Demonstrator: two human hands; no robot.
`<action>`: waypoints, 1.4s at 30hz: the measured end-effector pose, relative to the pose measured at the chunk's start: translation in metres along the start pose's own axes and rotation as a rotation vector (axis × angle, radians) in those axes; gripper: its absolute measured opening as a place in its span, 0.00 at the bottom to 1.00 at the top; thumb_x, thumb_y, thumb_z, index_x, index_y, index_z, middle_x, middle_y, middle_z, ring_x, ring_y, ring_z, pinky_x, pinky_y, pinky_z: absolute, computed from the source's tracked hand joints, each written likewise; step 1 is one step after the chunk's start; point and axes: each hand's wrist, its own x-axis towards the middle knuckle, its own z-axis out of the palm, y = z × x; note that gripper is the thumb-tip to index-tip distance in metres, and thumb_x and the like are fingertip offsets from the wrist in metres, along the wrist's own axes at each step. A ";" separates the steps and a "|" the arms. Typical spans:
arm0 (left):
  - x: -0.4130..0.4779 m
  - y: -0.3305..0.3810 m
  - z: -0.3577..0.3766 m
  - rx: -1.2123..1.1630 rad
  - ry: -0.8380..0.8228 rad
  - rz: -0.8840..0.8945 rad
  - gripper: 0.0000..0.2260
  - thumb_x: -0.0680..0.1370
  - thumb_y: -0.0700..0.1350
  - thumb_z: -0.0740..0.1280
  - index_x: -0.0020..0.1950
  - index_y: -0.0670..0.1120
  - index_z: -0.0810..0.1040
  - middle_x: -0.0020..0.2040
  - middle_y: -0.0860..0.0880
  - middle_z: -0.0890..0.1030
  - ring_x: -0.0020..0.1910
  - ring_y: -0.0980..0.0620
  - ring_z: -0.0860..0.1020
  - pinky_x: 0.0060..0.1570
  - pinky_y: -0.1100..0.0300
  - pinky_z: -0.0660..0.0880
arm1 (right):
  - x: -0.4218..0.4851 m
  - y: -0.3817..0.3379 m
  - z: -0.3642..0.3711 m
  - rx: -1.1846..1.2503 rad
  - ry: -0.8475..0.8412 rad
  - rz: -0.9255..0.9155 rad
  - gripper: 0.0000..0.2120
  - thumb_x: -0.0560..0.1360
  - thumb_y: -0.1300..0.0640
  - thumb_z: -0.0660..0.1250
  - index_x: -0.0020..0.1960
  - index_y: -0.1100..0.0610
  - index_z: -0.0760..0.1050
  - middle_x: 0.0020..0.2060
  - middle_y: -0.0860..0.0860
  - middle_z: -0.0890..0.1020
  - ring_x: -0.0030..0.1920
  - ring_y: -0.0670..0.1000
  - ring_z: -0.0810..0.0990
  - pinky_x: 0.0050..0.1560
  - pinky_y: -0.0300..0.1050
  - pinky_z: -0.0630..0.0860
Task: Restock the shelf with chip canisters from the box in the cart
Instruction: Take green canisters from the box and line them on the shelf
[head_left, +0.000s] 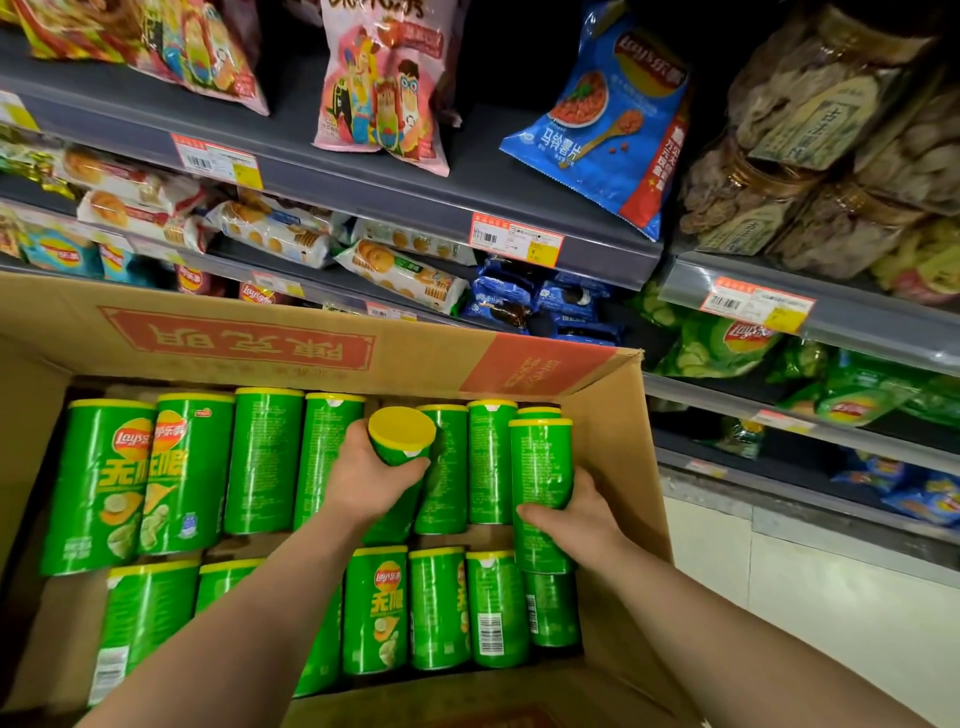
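An open cardboard box (291, 343) fills the lower left and holds several green chip canisters with yellow lids, lying in two rows. My left hand (363, 480) grips one canister (401, 435), tipped up so its yellow lid faces me, above the back row. My right hand (576, 514) is wrapped around another canister (540, 467) at the box's right side, raised slightly over its neighbours. The shelves (395, 192) stand just behind the box.
Snack bags sit on the top shelf, with a blue chip bag (608, 119) at the right. Biscuit packs (400, 270) and dark blue cookie packs lie below. Green chip bags (722, 343) fill the right-hand shelves. Pale floor tiles (779, 597) show at lower right.
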 end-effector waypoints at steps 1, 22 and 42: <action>-0.003 -0.002 0.002 -0.037 -0.031 -0.018 0.35 0.69 0.43 0.77 0.69 0.40 0.62 0.57 0.45 0.73 0.56 0.45 0.74 0.52 0.57 0.69 | -0.001 0.000 0.001 -0.001 0.001 -0.001 0.30 0.70 0.55 0.73 0.67 0.53 0.63 0.50 0.46 0.74 0.49 0.47 0.75 0.49 0.41 0.70; -0.076 0.039 0.001 -0.453 -0.172 -0.027 0.57 0.58 0.63 0.76 0.77 0.46 0.48 0.69 0.41 0.71 0.63 0.42 0.75 0.65 0.46 0.70 | -0.056 -0.028 -0.023 0.078 0.051 -0.142 0.31 0.70 0.56 0.73 0.68 0.52 0.62 0.49 0.46 0.76 0.47 0.45 0.76 0.44 0.37 0.71; -0.175 0.159 0.078 -0.696 -0.504 0.166 0.23 0.74 0.48 0.71 0.67 0.47 0.68 0.51 0.44 0.82 0.45 0.46 0.82 0.40 0.55 0.77 | -0.155 0.014 -0.158 0.347 0.247 -0.291 0.26 0.71 0.57 0.73 0.65 0.52 0.66 0.53 0.49 0.80 0.52 0.48 0.80 0.51 0.43 0.77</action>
